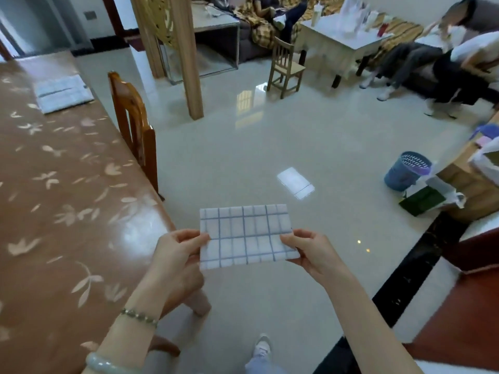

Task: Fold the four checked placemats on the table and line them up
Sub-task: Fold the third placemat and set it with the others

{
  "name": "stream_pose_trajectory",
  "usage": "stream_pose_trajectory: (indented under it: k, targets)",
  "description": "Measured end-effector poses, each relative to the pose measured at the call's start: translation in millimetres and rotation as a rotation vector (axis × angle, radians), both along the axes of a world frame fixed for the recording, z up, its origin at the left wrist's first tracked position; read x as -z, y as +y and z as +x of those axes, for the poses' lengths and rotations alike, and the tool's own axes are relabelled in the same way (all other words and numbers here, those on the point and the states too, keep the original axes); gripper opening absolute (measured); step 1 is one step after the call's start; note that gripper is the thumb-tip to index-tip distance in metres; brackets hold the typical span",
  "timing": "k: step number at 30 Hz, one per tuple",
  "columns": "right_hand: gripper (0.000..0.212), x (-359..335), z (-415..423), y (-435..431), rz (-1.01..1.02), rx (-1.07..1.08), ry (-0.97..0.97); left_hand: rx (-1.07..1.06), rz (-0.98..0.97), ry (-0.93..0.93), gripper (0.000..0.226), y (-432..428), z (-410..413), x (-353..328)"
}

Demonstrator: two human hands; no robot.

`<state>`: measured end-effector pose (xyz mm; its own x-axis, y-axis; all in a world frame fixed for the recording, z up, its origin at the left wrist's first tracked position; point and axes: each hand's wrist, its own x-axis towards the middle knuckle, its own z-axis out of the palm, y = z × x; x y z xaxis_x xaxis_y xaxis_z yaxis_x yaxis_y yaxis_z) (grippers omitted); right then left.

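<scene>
A folded white placemat with a blue check hangs in the air over the floor, just right of the table's edge. My left hand pinches its left edge and my right hand pinches its right edge. Folded checked placemats lie on the brown leaf-patterned table at the far left, close together; how many there are is unclear.
A wooden chair stands against the table's right side. Beyond are a wooden pillar, a small wooden chair, a low white table and seated people at the back right. A blue bin and bags sit on the floor at right.
</scene>
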<state>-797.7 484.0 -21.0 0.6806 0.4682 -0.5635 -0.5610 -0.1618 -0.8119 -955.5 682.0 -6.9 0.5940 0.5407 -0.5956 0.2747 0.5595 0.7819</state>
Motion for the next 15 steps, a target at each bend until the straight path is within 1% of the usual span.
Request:
stream_pose_trajectory:
  k: [2, 3, 7, 11, 13, 15]
  targets:
    - [0.016, -4.3, 34.2, 3.8, -0.003, -0.086, 0.003, -0.004, 0.108, 0.039, 0.02, 3.5, 24.1, 4.7]
    - [0.02, -5.5, 49.2, 7.8, -0.003, -0.128, 0.009, -0.016, 0.132, 0.054, 0.022, 6.7, 34.0, 7.5]
    - [0.018, -4.5, 98.2, 37.2, 0.001, -0.263, 0.022, -0.089, 0.18, 0.112, 0.019, 22.4, 66.5, 10.1]
    - [0.01, 3.6, 139.9, 84.7, 0.012, -0.274, 0.031, -0.192, 0.202, 0.128, 0.02, 49.1, 101.3, 13.4]
    - [0.013, 7.5, 163.5, 111.7, -0.005, -0.262, 0.032, -0.226, 0.199, 0.128, 0.022, 66.8, 123.0, 20.8]
    - [0.016, 10.0, 190.1, 139.2, -0.029, -0.275, 0.008, -0.267, 0.192, 0.117, 0.019, 87.6, 147.2, 29.0]
